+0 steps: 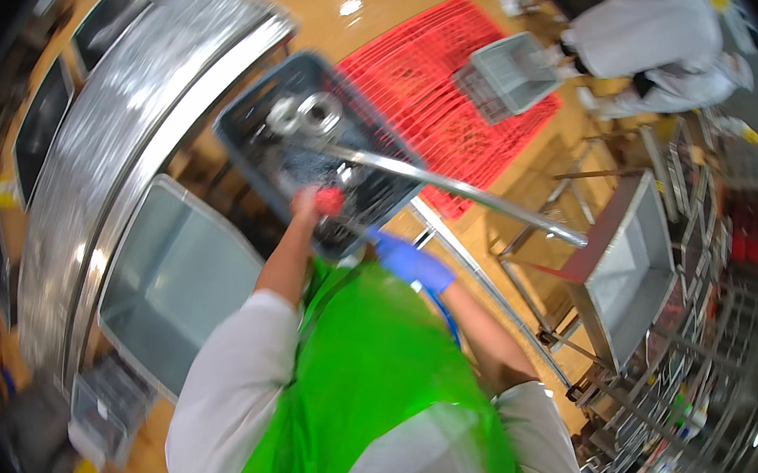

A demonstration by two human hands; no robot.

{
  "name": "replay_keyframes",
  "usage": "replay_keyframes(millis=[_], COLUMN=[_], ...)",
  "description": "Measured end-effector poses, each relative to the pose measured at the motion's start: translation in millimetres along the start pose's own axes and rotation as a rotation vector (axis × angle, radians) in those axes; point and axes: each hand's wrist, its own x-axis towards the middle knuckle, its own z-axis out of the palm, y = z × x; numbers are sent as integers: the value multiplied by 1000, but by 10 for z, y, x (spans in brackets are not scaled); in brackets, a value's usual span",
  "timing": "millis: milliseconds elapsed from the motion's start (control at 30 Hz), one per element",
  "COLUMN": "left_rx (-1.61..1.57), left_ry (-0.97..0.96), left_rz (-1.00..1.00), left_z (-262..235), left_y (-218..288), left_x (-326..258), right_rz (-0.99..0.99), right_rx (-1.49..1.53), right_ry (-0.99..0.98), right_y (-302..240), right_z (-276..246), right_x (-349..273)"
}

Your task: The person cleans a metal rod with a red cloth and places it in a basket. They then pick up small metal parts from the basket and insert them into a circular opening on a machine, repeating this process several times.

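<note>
Holding grey crate (261, 127), perhaps metal fittings (307, 114) inside

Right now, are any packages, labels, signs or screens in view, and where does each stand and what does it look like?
No labels, signs or screens can be made out; the picture is blurred.
Dark grey crate: held up by both hands, rectangular, metal parts inside.
Light grey crate: on the red floor mat, rectangular, open-topped.
Small bottles: on the wire rack at the right, colours mixed, too blurred to tell more.
</note>
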Motion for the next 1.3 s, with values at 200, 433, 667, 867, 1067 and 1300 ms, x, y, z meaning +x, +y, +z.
replay_keyframes(millis=[200,433,667,867,1067,1300], left_rx=[39,-59,-193,167,1366,694], left_ry=[-132,-415,-389,-506,-93,22], left_rz=[-288,-286,-313,-264,654,795], left_z=[-235,-184,110,-137,177,135], left_y=[-217,-51,120,-12,125,882], left_x=[775,614,201,894,240,-310], right_rz=[183,309,272,299,389,257], right_rx=[-130,-4,-47,-15,-5,-76], right_ry=[-3,91,167,135,173,247], right_y=[223,-126,5,-42,-192,193], right_z=[52,-25,-100,-16,-215,-208], right_x=[88,-82,-113,-5,-151,4])
